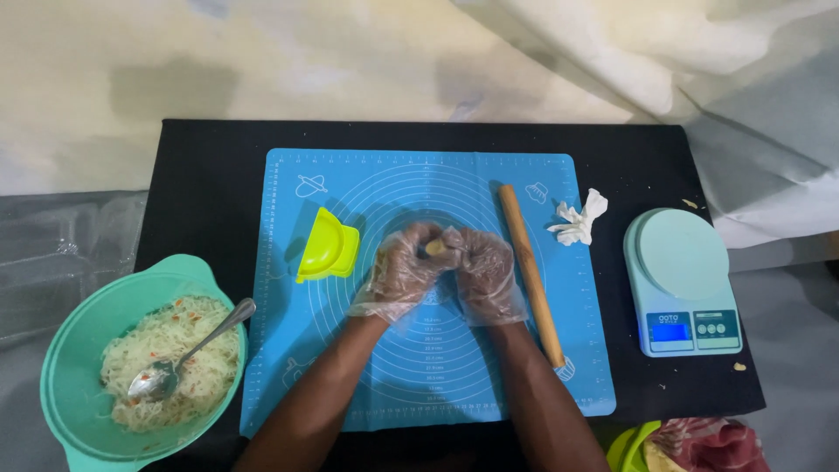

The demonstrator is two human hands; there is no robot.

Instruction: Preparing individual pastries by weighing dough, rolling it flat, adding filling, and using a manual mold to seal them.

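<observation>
Both forearms angle inward, left hand and right hand curled closed around seemingly dough.

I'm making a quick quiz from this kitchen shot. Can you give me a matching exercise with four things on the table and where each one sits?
Things:
1. spoon
2. rolling pin
3. scale
4. dough

Places:
A. on the black table, right of the mat
B. between the gloved left hand and right hand
C. in the green bowl of noodles
D. on the mat, just right of the hands

Pairs: 1-C, 2-D, 3-A, 4-B
</observation>
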